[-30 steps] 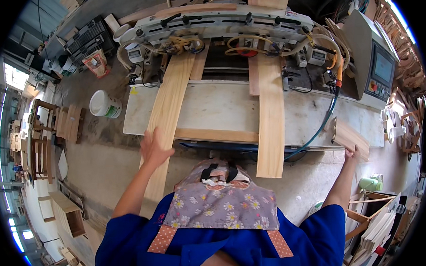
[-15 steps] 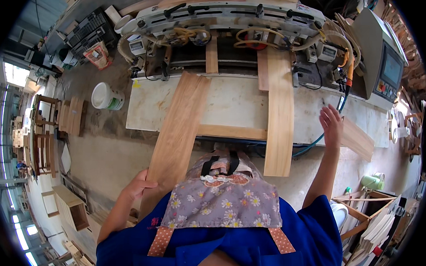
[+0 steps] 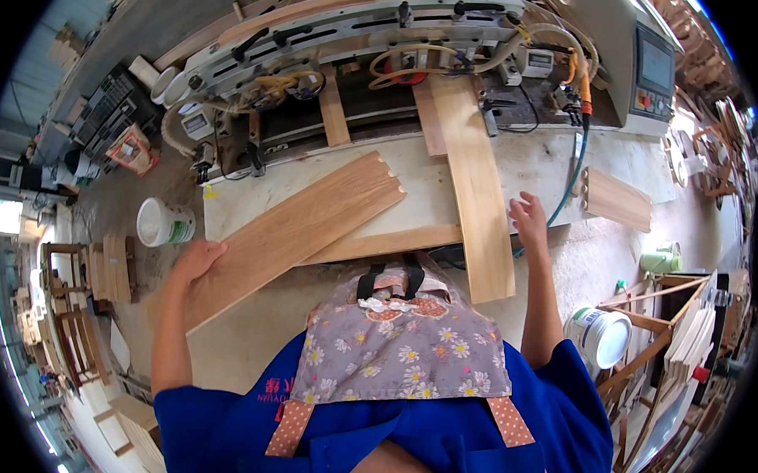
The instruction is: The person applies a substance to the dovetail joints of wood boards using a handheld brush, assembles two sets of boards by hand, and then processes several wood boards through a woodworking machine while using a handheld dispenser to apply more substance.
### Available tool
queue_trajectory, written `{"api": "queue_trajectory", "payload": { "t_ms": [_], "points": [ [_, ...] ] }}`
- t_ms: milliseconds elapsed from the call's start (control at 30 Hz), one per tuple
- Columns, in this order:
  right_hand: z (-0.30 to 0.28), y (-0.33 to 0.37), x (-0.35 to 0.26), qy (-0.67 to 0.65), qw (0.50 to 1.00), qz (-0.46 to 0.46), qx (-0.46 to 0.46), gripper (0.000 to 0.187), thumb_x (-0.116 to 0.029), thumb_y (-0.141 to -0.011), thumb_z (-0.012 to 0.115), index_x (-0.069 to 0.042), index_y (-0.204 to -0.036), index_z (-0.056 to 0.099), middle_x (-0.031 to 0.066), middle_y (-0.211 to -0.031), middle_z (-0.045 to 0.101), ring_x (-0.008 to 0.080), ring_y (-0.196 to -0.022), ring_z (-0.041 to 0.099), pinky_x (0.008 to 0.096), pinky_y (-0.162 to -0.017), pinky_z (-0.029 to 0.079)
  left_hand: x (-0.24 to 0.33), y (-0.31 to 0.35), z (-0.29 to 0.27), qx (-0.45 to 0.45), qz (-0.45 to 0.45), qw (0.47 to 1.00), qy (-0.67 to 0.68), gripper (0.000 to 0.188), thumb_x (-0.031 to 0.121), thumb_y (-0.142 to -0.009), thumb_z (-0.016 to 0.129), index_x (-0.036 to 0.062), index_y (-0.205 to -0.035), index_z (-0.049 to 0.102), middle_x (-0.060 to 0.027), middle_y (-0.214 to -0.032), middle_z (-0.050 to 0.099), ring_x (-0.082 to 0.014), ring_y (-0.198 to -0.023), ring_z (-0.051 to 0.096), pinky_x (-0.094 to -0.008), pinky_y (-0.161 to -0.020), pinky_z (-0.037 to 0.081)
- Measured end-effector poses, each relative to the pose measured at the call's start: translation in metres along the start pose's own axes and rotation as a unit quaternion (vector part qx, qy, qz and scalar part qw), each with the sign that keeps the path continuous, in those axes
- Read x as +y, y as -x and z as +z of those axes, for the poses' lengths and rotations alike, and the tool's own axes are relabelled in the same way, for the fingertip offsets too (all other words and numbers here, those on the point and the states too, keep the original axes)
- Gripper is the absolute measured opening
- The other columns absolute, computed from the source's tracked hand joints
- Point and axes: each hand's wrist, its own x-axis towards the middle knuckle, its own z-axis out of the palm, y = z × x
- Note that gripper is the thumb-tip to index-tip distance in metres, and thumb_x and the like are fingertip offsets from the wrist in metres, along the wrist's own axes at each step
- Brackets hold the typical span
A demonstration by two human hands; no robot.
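A long brown wooden board (image 3: pixel 299 220) slants over the front edge of the pale worktable (image 3: pixel 254 199). Its far end shows scalloped notches. My left hand (image 3: pixel 193 260) grips the near left end, thumb on top and fingers mostly hidden underneath. Apart from everything, my right hand (image 3: pixel 529 219) hovers with loosely curled, spread fingers and nothing in them. Closest to it is a paler long board (image 3: pixel 480 203), which runs from under the machine out past the table's front edge. A short board (image 3: pixel 619 199) overhangs the table's right end.
Behind the worktable stands a clamping machine (image 3: pixel 354 24) with hoses and black levers. Its control box (image 3: pixel 653 62) rises at the right. A white bucket (image 3: pixel 164 221) is on the floor at left, another bucket (image 3: pixel 599 335) at right beside a wooden rack (image 3: pixel 646 320).
The brown board has swung from nearly lengthwise to a diagonal, its near end moving left with my left hand. My right hand has come left toward the paler board. The view has turned somewhat.
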Motion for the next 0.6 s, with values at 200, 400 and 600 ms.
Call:
{"api": "queue_trajectory", "payload": {
  "t_ms": [200,400,600],
  "points": [
    [0.018,0.022,0.005,0.089,0.994,-0.016,0.058,0.051,-0.031,-0.084,0.067,-0.002,-0.124,0.052,0.0165,-0.105,0.066,0.0246,-0.097,0.063,0.0344,-0.083,0.048,0.051,-0.093,-0.016,-0.032,0.099,0.994,-0.024,0.054,0.053,-0.088,0.053,0.0014,-0.087,0.069,-0.0182,-0.075,0.066,-0.0296,-0.069,0.063,-0.0386,-0.069,0.048],
    [0.026,0.037,0.001,0.093,0.991,0.022,0.092,0.050,-0.034,-0.085,0.065,-0.001,-0.122,0.053,0.0167,-0.098,0.068,0.0262,-0.091,0.065,0.0344,-0.080,0.050,0.117,-0.140,0.004,-0.080,0.151,0.985,-0.027,0.050,0.051,-0.086,0.055,0.0020,-0.085,0.068,-0.0177,-0.077,0.067,-0.0317,-0.075,0.064,-0.0391,-0.070,0.049],
    [0.031,0.037,0.007,0.113,0.985,0.005,0.134,0.048,-0.035,-0.086,0.063,-0.001,-0.119,0.055,0.0173,-0.097,0.068,0.0267,-0.089,0.065,0.0344,-0.078,0.050,0.165,-0.119,0.020,0.259,0.391,0.856,-0.220,0.044,0.034,-0.076,0.073,0.0039,-0.106,0.062,-0.0176,-0.108,0.062,-0.0325,-0.100,0.059,-0.0407,-0.086,0.048]
  ]
}}
